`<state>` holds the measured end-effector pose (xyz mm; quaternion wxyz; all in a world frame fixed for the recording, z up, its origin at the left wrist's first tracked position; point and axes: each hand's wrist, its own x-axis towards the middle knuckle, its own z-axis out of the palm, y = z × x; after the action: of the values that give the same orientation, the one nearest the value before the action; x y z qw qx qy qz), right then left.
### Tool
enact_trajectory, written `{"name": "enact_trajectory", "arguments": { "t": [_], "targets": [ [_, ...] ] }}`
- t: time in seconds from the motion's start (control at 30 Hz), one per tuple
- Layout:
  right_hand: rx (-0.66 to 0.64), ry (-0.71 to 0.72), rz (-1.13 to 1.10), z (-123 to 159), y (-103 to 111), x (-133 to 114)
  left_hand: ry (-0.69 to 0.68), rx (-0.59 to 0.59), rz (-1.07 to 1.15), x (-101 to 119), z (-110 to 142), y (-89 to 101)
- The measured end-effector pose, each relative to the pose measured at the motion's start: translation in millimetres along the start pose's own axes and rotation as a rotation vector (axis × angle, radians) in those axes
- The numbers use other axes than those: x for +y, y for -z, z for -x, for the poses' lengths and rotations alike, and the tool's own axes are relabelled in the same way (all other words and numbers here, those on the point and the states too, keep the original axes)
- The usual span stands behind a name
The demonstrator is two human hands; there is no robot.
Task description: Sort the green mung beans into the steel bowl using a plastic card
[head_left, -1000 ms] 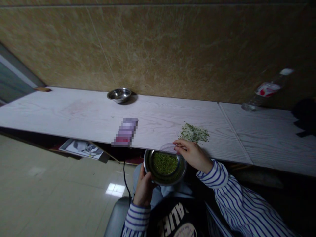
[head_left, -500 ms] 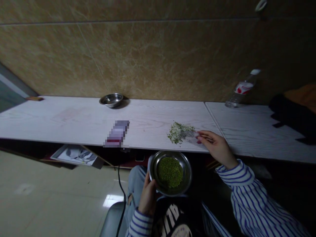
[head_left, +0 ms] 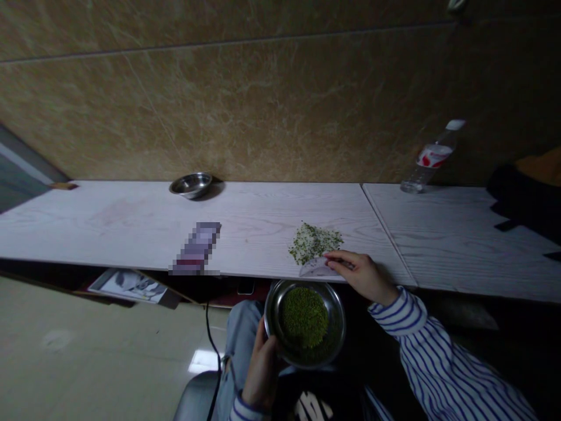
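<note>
- Along front edge of white wood-grain tabletop (head_left: 254, 254), roomy leftward: right hand (head_left: 363, 275) pinching thin clear plastic piece (head_left: 314, 268).
- Nearer body: left hand (head_left: 262, 368) clasping round steel bowl (head_left: 336, 318).

The bowl (head_left: 335, 324) partly hides the left hand (head_left: 262, 368), pixelation the purple item (head_left: 197, 248).

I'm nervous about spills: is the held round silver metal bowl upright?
Upright: the bowl faces up, small green grains inside, left hand holding its side.
</note>
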<state>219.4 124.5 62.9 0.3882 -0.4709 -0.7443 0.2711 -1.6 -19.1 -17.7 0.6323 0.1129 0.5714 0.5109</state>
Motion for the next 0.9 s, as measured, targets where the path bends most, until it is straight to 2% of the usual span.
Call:
{"name": "enact_trajectory", "arguments": {
  "t": [0.1,0.27,0.47,0.77,0.9],
  "targets": [
    [0.004,0.021,0.009,-11,-3,6,0.059,-0.014,0.101,4,-1,-6.0],
    [0.029,0.015,0.02,-28,-7,18,0.031,0.005,0.129,16,1,-23.8],
    [0.033,0.008,-0.014,-41,-6,19,0.0,-0.002,0.145,23,4,-40.3],
    [0.155,0.047,-0.043,-34,12,22,0.02,-0.109,0.135,9,-2,-36.5],
    [0.173,0.038,0.001,-26,19,29,0.035,-0.096,0.149,2,-1,-35.2]
  ]
}}
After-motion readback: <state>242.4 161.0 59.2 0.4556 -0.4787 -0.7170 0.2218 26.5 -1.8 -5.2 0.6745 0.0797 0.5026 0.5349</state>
